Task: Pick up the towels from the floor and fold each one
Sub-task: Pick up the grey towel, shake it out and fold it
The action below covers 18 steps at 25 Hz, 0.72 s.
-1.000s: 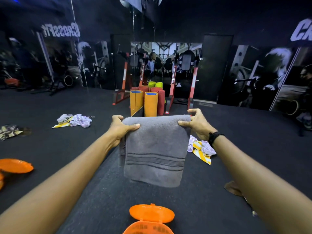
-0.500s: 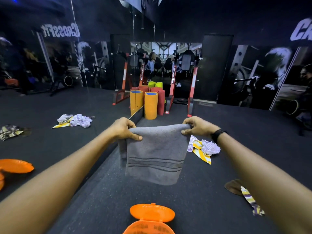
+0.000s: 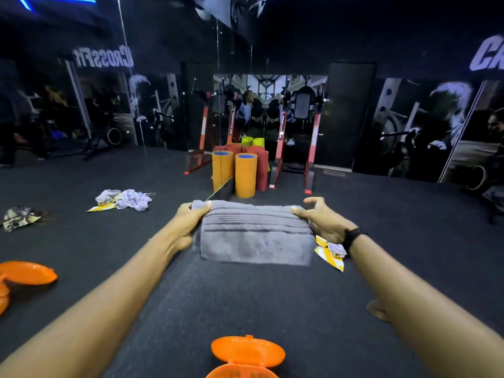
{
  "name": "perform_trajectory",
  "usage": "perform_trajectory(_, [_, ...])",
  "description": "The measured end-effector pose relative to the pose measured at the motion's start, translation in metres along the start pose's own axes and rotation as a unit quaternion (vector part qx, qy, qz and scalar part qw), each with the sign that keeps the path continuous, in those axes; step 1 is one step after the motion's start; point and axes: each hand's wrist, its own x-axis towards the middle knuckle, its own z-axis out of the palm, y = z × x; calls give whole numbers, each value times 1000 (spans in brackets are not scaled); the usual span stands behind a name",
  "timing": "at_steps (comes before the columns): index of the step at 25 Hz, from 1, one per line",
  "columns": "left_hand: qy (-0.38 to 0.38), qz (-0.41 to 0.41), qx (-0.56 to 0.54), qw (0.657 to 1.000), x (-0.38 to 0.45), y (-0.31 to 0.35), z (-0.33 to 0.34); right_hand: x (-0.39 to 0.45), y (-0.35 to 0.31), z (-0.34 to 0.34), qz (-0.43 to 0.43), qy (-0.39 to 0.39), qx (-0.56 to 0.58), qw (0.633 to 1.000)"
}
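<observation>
I hold the grey towel (image 3: pixel 255 233) out over the floor (image 3: pixel 259 304), left hand (image 3: pixel 191 222) and right hand (image 3: pixel 320 222) pinching its top corners; I should keep edges matched while folding.

Both arms reach forward. The left hand (image 3: pixel 188 223) grips with curled fingers — the right hand (image 3: pixel 324 222) pinches, fingers spread.

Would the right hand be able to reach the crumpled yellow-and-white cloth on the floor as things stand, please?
Probably yes, once free: the yellow-and-white cloth lies just under the right hand, partly hidden by the wrist, with nothing between them. For now that hand is busy holding the grey towel.
</observation>
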Motion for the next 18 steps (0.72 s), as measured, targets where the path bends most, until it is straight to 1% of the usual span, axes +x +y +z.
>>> perform_trajectory(1, [-19,-7,-13,1000,-3,3,-1,-1,-2,-1,-1,-41,16,999])
perform_trajectory(2, [-44,-3,-9,999,-3,5,-2,-2,-5,-1,-16,-76,-8,997])
perform_trajectory(3, [-70,11,21,997,-5,6,-2,-5,-9,-1,-31,-88,-63,994])
perform_trajectory(4, [-94,34,66,993,-8,5,0,-4,-11,0,-44,-80,-141,986])
perform_trajectory(5, [-95,59,127,986,-11,5,2,-7,-14,4,-62,-63,-225,970])
perform_trajectory(7, [-59,118,246,960,-9,3,7,-4,-15,6,-97,-12,-334,938])
perform_trajectory(9, [-37,147,340,928,-10,7,7,-5,-18,6,-128,47,-393,909])
perform_trajectory(11, [-16,158,445,881,-6,12,1,-8,-25,1,-145,86,-422,891])
perform_trajectory(12, [-3,168,479,861,-4,17,-3,-9,-28,-2,-162,87,-397,899])
perform_trajectory(13, [-10,173,469,866,-4,21,-6,-11,-32,-5,-171,69,-306,934])
perform_trajectory(14, [-45,176,398,899,-6,26,-8,-16,-36,-6,-169,33,-176,969])
perform_trajectory(15, [-92,165,304,934,-10,30,-9,-20,-38,-6,-164,-3,-76,984])
perform_trajectory(16, [-124,158,231,952,-10,32,-10,-21,-39,-6,-159,-26,-21,987])
perform_trajectory(17, [-135,153,200,958,-10,33,-11,-19,-38,-5,-157,-37,-21,987])
perform_trajectory(18, [-135,146,194,961,-7,32,-13,-17,-35,-3,-160,-46,-33,986])
